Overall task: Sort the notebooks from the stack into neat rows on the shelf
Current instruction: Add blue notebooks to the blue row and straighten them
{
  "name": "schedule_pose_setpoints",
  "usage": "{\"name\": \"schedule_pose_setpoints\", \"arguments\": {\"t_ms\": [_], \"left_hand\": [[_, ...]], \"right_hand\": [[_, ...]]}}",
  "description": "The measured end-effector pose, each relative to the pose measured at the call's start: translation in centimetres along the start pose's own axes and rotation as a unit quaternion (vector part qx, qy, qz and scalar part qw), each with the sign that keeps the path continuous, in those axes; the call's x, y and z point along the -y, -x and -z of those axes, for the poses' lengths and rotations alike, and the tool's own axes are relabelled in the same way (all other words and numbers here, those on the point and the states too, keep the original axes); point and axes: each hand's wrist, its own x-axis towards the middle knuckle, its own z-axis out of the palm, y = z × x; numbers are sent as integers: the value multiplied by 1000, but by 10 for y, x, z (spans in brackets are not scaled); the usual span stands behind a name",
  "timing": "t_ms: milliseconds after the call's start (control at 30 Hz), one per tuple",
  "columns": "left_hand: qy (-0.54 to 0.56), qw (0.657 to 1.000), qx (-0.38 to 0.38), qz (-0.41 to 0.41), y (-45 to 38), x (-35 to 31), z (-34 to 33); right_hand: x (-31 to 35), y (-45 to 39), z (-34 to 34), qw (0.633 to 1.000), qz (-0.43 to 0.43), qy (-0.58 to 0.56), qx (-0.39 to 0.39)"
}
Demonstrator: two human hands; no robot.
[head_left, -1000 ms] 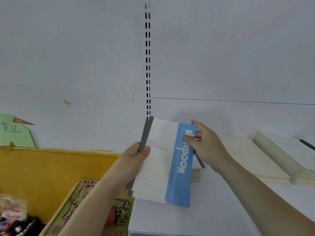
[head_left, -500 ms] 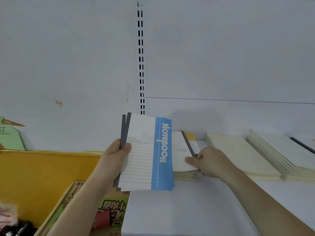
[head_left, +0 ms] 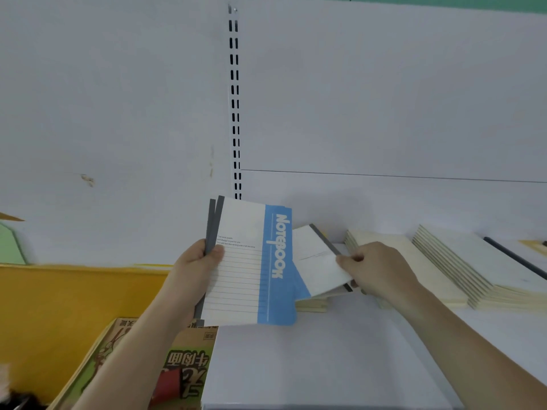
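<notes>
Left hand [head_left: 195, 267] grips a small stack [head_left: 248, 261] of notebooks by the grey spines, thumb across the front cover, fingers behind. Stack held upright and slightly tilted in the air, over the left front edge of the shelf [head_left: 325, 365]. Top cover: white with ruled lines, blue band down the right side reading "Notebook". At least two grey spines show at the upper left — exact count cannot be told.

Right hand [head_left: 376, 270] pinches a single notebook [head_left: 319, 261] at its right edge, near the grey spine strip; thumb on top, fingers curled under. This notebook is tilted, its near edge raised off a low pile [head_left: 312, 304] of cream-edged notebooks at the shelf's left rear. Its left part is hidden behind the held stack.

Further right along the shelf's back: a second pile [head_left: 414, 261], cream, lying flat, partly covered by the right hand and wrist. Then a third pile [head_left: 473, 270], taller, fanned in steps, with a dark spine strip along its right side. The two lie just beside each other.

Behind the shelf — white back panel [head_left: 384, 99] with a slotted upright [head_left: 234, 99].

Left of the shelf's edge and lower: a yellow bin wall [head_left: 74, 291] and a printed carton [head_left: 183, 368] with red and green graphics, partly under the left forearm.
</notes>
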Motion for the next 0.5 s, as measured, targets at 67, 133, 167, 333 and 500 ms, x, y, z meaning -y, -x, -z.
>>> {"name": "schedule_pose_setpoints", "arguments": {"t_ms": [67, 133, 167, 333, 500], "left_hand": [[-16, 1000, 6, -10, 2, 0, -2], [-32, 999, 14, -30, 3, 0, -4], [-38, 998, 17, -39, 4, 0, -5], [-48, 996, 18, -69, 8, -2, -13], [-16, 997, -3, -82, 7, -3, -4]], "right_hand": [[1, 2, -4, 999, 8, 41, 26], [1, 3, -10, 997, 18, 72, 26], [1, 4, -11, 996, 21, 82, 17], [3, 5, -9, 998, 18, 60, -5], [0, 4, 8, 989, -1, -117, -96]]}}
